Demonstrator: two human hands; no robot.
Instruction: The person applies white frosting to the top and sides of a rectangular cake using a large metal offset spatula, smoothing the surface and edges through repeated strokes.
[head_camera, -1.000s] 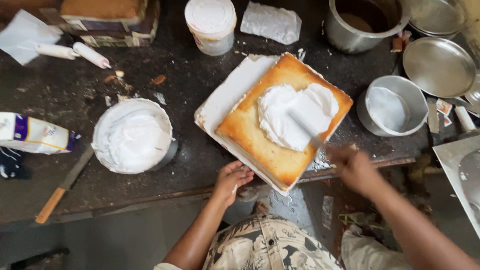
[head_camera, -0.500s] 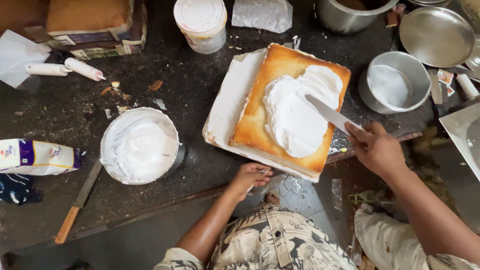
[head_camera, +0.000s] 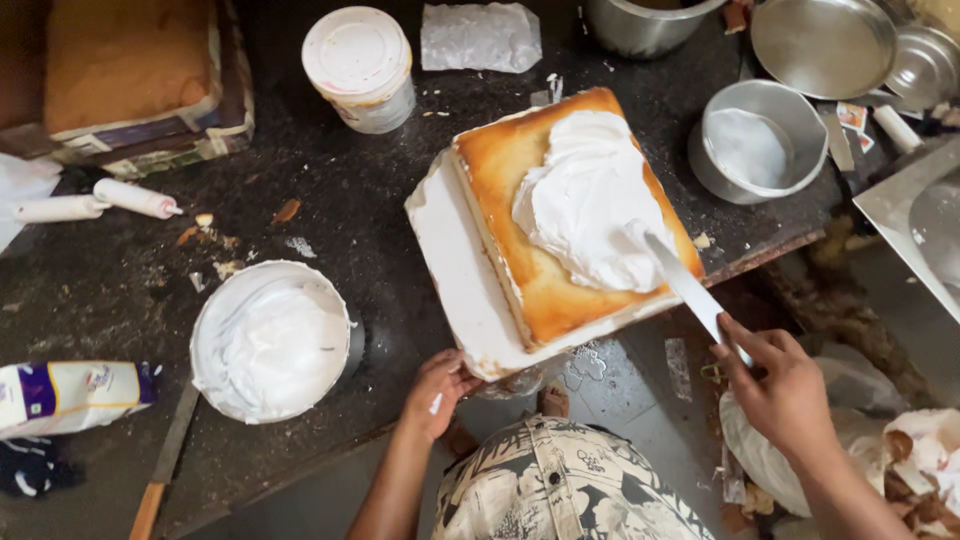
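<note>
Cake (head_camera: 540, 270) is steadied via its white board (head_camera: 455, 290), gripped by left hand (head_camera: 435, 390); spatula (head_camera: 685, 285), clasped in right hand (head_camera: 780, 385), is best kept flat on cream (head_camera: 585, 200).

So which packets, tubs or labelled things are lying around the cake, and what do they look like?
Carton: far left edge, lying flat; white with purple and yellow panels.
Lidded tub: top centre, round, white, with a printed band.
Small sachets: right, beside the metal bowl; white with red and green.
Plastic wrapper: top, crumpled, clear-white.
</note>
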